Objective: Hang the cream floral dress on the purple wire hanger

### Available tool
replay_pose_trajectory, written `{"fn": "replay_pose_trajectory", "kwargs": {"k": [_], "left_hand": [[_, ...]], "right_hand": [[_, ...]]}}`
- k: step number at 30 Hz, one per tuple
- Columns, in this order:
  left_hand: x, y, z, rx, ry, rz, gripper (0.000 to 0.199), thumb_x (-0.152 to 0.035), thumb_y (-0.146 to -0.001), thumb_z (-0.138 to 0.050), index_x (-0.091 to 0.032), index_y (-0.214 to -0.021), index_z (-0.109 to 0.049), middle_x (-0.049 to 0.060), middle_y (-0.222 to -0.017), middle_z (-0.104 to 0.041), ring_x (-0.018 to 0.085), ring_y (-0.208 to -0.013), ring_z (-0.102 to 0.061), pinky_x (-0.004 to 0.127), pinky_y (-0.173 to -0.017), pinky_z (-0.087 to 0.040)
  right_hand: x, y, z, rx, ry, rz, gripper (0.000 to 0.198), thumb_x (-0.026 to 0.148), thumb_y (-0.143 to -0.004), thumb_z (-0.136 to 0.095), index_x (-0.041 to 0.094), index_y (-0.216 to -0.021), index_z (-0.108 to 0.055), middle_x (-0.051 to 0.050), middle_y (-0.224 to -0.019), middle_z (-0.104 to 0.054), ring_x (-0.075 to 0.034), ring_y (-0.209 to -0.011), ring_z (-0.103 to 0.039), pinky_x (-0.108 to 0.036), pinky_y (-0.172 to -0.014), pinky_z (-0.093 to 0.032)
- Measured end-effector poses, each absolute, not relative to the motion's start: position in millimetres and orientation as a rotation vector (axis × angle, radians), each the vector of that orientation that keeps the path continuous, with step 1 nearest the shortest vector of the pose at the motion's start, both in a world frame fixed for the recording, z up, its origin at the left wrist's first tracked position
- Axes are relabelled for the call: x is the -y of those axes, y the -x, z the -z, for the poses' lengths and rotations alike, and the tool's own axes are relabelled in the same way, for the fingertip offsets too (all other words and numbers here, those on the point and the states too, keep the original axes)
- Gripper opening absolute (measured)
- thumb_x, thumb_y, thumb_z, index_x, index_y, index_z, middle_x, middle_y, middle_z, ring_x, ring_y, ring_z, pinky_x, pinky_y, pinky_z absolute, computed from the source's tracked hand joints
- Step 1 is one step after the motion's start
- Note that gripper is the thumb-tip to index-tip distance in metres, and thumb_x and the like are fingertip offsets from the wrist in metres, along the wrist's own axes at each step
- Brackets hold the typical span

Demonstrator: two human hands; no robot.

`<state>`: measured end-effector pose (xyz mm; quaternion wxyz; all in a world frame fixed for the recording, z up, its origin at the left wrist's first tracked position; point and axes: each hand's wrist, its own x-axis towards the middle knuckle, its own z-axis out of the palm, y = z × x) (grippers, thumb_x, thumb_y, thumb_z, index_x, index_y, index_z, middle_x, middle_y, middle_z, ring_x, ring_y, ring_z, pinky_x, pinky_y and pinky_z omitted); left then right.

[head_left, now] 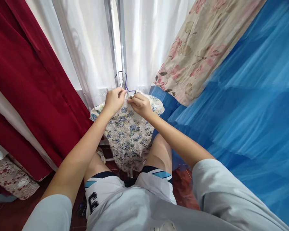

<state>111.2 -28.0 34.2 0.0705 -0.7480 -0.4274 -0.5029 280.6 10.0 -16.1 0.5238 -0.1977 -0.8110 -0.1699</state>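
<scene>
A white shirt with blue flowers [132, 134] hangs in front of me on a purple hanger [126, 78]. The hanger's hook sits at a grey metal frame between white curtains. My left hand [115, 100] pinches the shirt near its collar, fingertips pressed together. Close beside it, my right hand [141, 103] has its thumb and fingers closed on the upper front edge of the shirt. Any small detail between the fingertips is hidden. The lower part of the shirt drapes down between my knees.
White curtains [149, 38] hang straight ahead. Dark red cloth [36, 80] hangs on the left, and floral cloth [202, 48] and blue tulle [250, 128] on the right. A dark object [82, 210] lies on the red tiled floor by my leg.
</scene>
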Motion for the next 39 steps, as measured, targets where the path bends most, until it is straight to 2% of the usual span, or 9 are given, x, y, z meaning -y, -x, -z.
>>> {"fn": "replay_pose_trajectory", "kwargs": {"k": [7, 13, 17, 20, 23, 27, 30, 33, 39], "left_hand": [[-12, -20, -39, 1.42, 1.927, 1.865, 0.031, -0.031, -0.098, -0.044, -0.005, -0.094, -0.061, 0.003, -0.079, -0.059, 0.01, -0.073, -0.055, 0.024, -0.077, -0.044], [-10, 61, 47, 1.697, 1.814, 2.123, 0.017, -0.028, -0.089, -0.051, -0.015, -0.087, -0.061, 0.002, -0.077, -0.062, 0.013, -0.065, -0.059, 0.023, -0.065, -0.05], [9, 32, 115, 1.913, 1.91, 2.318, 0.016, -0.028, -0.087, -0.052, -0.015, -0.083, -0.06, 0.002, -0.075, -0.062, 0.013, -0.064, -0.058, 0.025, -0.067, -0.05], [22, -16, 140, 1.848, 2.098, 2.34, 0.023, -0.037, -0.087, -0.056, -0.015, -0.086, -0.063, 0.005, -0.081, -0.066, 0.017, -0.076, -0.063, 0.029, -0.076, -0.052], [39, -68, 141, 1.617, 2.367, 2.332, 0.031, -0.045, -0.09, -0.056, -0.016, -0.092, -0.067, 0.007, -0.095, -0.069, 0.02, -0.093, -0.064, 0.031, -0.088, -0.049], [68, -125, 122, 1.286, 2.686, 2.278, 0.034, -0.046, -0.096, -0.051, -0.017, -0.099, -0.068, 0.008, -0.104, -0.068, 0.02, -0.101, -0.061, 0.03, -0.091, -0.046], [91, -148, 108, 1.18, 2.796, 2.166, 0.029, -0.042, -0.097, -0.05, -0.018, -0.096, -0.065, 0.006, -0.096, -0.066, 0.018, -0.092, -0.06, 0.028, -0.085, -0.046], [112, -158, 96, 1.092, 2.912, 1.953, 0.026, -0.037, -0.098, -0.049, -0.018, -0.094, -0.065, 0.006, -0.092, -0.064, 0.018, -0.09, -0.059, 0.029, -0.085, -0.045], [121, -148, 89, 1.395, 2.76, 1.84, 0.018, -0.036, -0.094, -0.056, -0.02, -0.091, -0.064, 0.004, -0.089, -0.063, 0.019, -0.089, -0.056, 0.031, -0.085, -0.043]], "right_hand": [[10, -295, 70, 2.133, 0.447, 0.358, 0.031, 0.033, -0.1, -0.048, 0.021, -0.074, -0.06, -0.006, -0.074, -0.058, -0.019, -0.073, -0.053, -0.033, -0.068, -0.041], [35, -311, 97, 2.121, 0.426, 0.184, 0.023, 0.033, -0.095, -0.059, 0.021, -0.076, -0.062, -0.005, -0.07, -0.058, -0.019, -0.068, -0.051, -0.032, -0.066, -0.04], [43, -321, 120, 2.152, 0.533, 0.02, 0.014, 0.027, -0.09, -0.063, 0.02, -0.077, -0.067, -0.005, -0.075, -0.064, -0.02, -0.076, -0.058, -0.031, -0.071, -0.043], [43, -338, 147, 2.046, 0.915, -0.215, 0.012, 0.025, -0.083, -0.068, 0.018, -0.072, -0.067, -0.004, -0.073, -0.067, -0.019, -0.073, -0.061, -0.029, -0.068, -0.043], [44, -355, 174, 1.966, 1.325, -0.443, 0.009, 0.023, -0.076, -0.07, 0.017, -0.068, -0.068, -0.003, -0.067, -0.068, -0.017, -0.062, -0.06, -0.026, -0.058, -0.04], [56, -360, 188, 2.053, 1.418, -0.64, 0.007, 0.016, -0.073, -0.065, 0.016, -0.068, -0.07, -0.005, -0.069, -0.07, -0.018, -0.063, -0.061, -0.026, -0.062, -0.043], [67, -349, 174, 2.034, 1.216, -0.728, 0.017, 0.024, -0.083, -0.058, 0.016, -0.076, -0.071, -0.004, -0.074, -0.07, -0.019, -0.071, -0.062, -0.031, -0.073, -0.047], [78, -333, 151, 1.899, 0.907, -0.923, 0.033, 0.043, -0.093, -0.048, 0.019, -0.091, -0.071, -0.005, -0.091, -0.071, -0.024, -0.094, -0.061, -0.037, -0.092, -0.046], [112, -307, 121, 1.409, 0.668, -1.97, 0.068, 0.076, -0.089, -0.035, 0.021, -0.115, -0.065, -0.01, -0.11, -0.071, -0.029, -0.115, -0.06, -0.045, -0.1, -0.044]]}}
